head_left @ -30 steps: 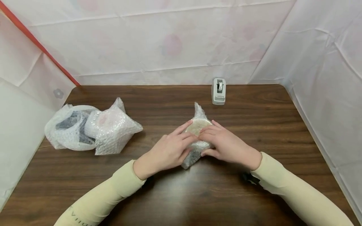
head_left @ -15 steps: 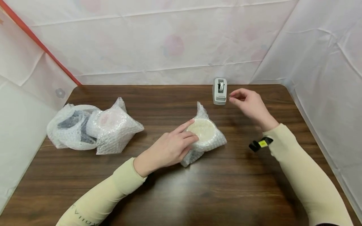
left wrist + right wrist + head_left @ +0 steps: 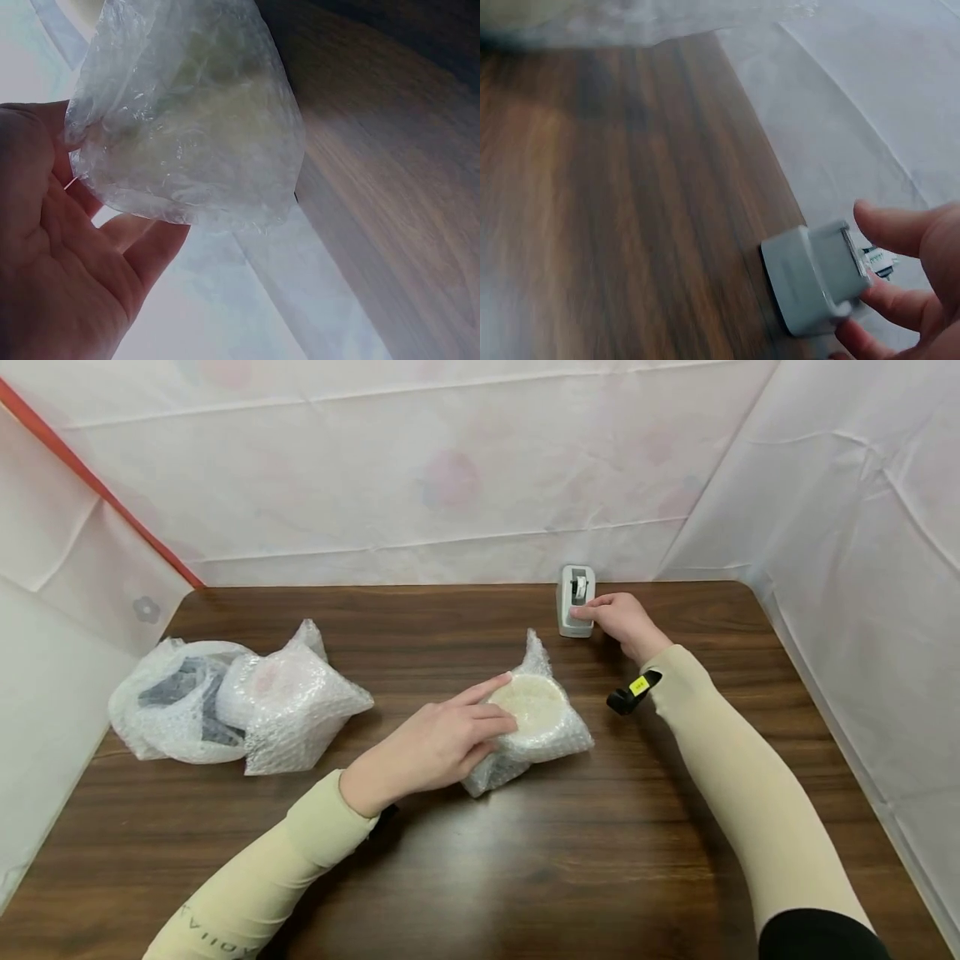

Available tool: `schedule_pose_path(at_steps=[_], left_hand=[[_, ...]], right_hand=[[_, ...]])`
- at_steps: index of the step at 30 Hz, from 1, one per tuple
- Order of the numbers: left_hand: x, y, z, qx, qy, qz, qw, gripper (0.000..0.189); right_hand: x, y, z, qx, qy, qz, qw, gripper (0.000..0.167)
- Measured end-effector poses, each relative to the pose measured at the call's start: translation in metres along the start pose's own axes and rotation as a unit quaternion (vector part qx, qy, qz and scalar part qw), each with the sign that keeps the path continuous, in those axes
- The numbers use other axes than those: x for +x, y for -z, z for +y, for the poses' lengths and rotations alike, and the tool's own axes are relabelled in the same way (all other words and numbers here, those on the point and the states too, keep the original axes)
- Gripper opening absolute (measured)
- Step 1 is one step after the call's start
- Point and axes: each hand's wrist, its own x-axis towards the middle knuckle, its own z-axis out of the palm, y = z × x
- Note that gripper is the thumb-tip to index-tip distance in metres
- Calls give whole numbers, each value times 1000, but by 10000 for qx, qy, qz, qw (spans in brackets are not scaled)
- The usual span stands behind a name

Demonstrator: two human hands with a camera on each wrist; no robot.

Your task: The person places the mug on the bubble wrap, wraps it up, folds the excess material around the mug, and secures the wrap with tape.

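A bubble-wrapped bundle (image 3: 534, 714) with a round, pale top sits mid-table; its wrap twists to a point at the back. My left hand (image 3: 431, 747) rests on its left side, index finger stretched along the rim and other fingertips on the top. In the left wrist view, the clear wrap (image 3: 199, 135) hides some of those fingertips. At the back of the table, my right hand (image 3: 621, 620) reaches over a white tape dispenser (image 3: 567, 625). Seen from the right wrist, the thumb and fingers stand apart around the dispenser's cutter end (image 3: 840, 262), index fingertip right at its corner.
Two more bubble-wrapped bundles lie at the left, one with a pinkish top (image 3: 288, 702) overlapping a ring-shaped one (image 3: 176, 702). White patterned sheeting (image 3: 375, 485) hangs behind and beside the brown wooden table (image 3: 525, 877).
My right hand has left the wrapped bundle, swung out to the right, then come in over the tape dispenser. The left hand has stayed on the bundle, whose right corner now spreads out.
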Motion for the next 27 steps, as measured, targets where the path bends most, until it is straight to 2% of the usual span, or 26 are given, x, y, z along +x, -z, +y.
schedule_pose_path(at_steps=[3,7,9,12,17,21,27], left_hand=[[0,-1,0,-13,-45,37,10000,31],[0,-3,1,-13,-66,81,9999,32],[0,-3,1,6,-60,89,9999,33],[0,-3,1,45,-53,100,9999,33],[0,-3,0,73,-47,95,9999,33],[0,-4,0,72,-41,98,9999,33],[1,-6,1,137,-49,150,9998,33]], right_hand=[[3,-2,0,257,-185,53,9995,49],[2,-5,1,247,-197,229,9992,45],[1,-7,1,124,-71,374,9992,42],[0,-10,0,-343,203,755,9963,38],[-2,-13,0,-1071,543,1356,9835,37],[-3,-16,2,-1235,930,1659,9739,33],[-7,-21,3,-1555,1416,1991,9571,36]])
